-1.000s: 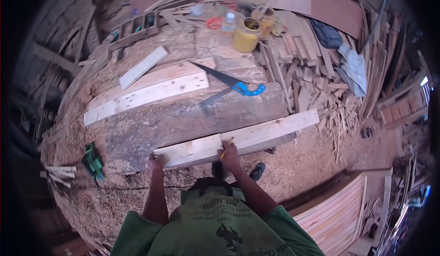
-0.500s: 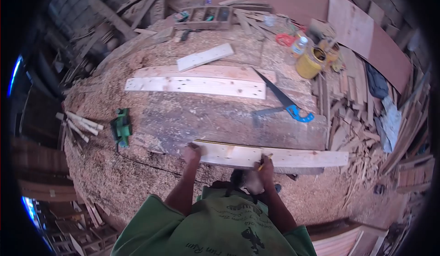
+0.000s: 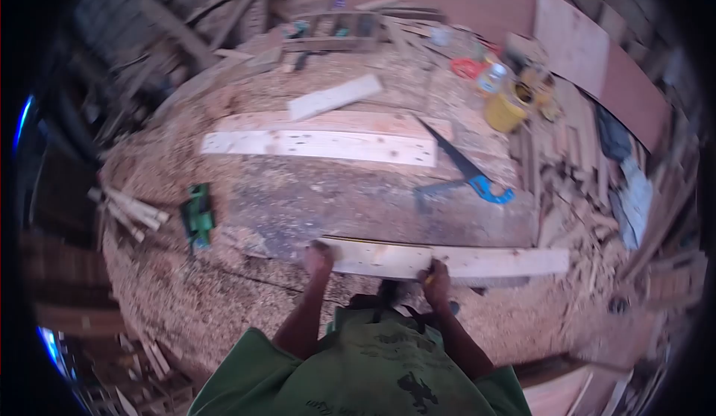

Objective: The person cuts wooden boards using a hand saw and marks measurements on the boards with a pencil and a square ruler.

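Note:
A pale wooden board [image 3: 500, 262] lies along the near edge of the workbench, with a shorter-looking pale piece [image 3: 377, 258] over or against its left part. A thin yellow-and-dark strip [image 3: 373, 242], which looks like a tape measure, runs along that piece's far edge. My left hand [image 3: 319, 258] is closed around the piece's left end. My right hand [image 3: 437, 282] is closed on a yellow pencil [image 3: 430, 277] at the line where the two pieces meet. The right fingertips are blurred.
Across the bench [image 3: 358, 192] lie a blue-handled saw [image 3: 490, 189], pale boards [image 3: 321, 144] and a short offcut [image 3: 335, 97]. A green power planer [image 3: 198, 215] and wooden sticks [image 3: 134, 207] sit left among shavings. A yellow container [image 3: 507, 112] stands back right.
My right hand has shifted slightly right and down in view, and its pencil now shows less. My left hand stays at the board's end. The whole view has shifted slightly.

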The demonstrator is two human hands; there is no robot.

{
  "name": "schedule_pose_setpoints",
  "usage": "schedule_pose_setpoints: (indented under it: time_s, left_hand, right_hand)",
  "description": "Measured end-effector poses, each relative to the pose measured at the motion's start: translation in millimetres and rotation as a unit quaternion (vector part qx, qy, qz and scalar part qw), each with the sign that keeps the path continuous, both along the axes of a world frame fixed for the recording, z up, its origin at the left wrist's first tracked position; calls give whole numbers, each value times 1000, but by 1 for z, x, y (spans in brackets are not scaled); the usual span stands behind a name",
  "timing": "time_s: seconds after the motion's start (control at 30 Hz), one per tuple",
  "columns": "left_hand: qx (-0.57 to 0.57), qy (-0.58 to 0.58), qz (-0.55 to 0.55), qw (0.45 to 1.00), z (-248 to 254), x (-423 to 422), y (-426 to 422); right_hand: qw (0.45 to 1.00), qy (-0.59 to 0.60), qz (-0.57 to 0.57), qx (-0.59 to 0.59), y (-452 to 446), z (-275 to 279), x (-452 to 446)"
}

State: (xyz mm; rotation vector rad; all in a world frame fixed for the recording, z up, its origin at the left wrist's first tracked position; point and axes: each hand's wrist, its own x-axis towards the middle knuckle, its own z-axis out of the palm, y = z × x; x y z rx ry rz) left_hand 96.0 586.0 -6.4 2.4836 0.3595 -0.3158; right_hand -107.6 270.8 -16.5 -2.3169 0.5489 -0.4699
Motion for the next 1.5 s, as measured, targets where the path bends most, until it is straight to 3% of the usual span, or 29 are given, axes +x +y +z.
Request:
schedule_pose_setpoints:
  time_s: [0.07, 0.13, 0.23, 0.43, 0.47, 0.7, 0.83, 0.9, 1.0, 1.1, 1.23, 1.3, 1.37, 1.43, 1.5]
  left_hand:
    - [57, -24, -20, 998, -10, -1, -7]
    - [121, -61, 32, 990, -36, -4, -14]
    - [184, -100, 85, 974, -15, -11, -37]
    - [244, -127, 99, 956, -6, -16, -54]
    - [289, -173, 99, 936, -14, -16, -55]
    - [449, -213, 142, 856, -21, -10, -79]
    - [423, -203, 155, 869, -37, -10, -76]
    - [375, -127, 148, 906, -28, -10, -75]
    - [372, -128, 157, 906, -23, -7, -79]
    - [375, -113, 148, 908, -14, -8, -80]
    - [390, -133, 139, 901, -19, -7, -77]
    - [398, -146, 141, 895, -19, -8, -78]
    - [405, -151, 146, 890, -21, -6, -77]
    - [411, -148, 149, 887, -23, -5, -75]
    - [404, -141, 146, 892, -22, -5, -75]
  right_hand:
    - [999, 23, -22, 27, 2, 0, -2]
    - [998, 51, -28, 23, 5, 11, -1]
    - [993, 76, -20, 83, 4, 22, -1]
    - [996, 47, -23, 66, 4, 26, -1]
    - [994, 84, -30, 69, 4, 32, 0]
    - [995, 36, -10, 96, 0, 30, 0]
    - [990, 27, -11, 137, 0, 40, 2]
    - [984, 32, -9, 176, -1, 52, -1]
    - [988, -31, -70, 136, 1, 58, -20]
    - [968, -13, -131, 215, -5, 72, -45]
    - [949, 124, -121, 265, -26, 111, -57]
    - [993, 56, -90, 54, -32, 88, -66]
    - [992, 106, -72, 17, -35, 77, -68]
    - [947, 272, -75, 157, -34, 79, -69]
    - [955, 271, -49, 108, -28, 101, -63]
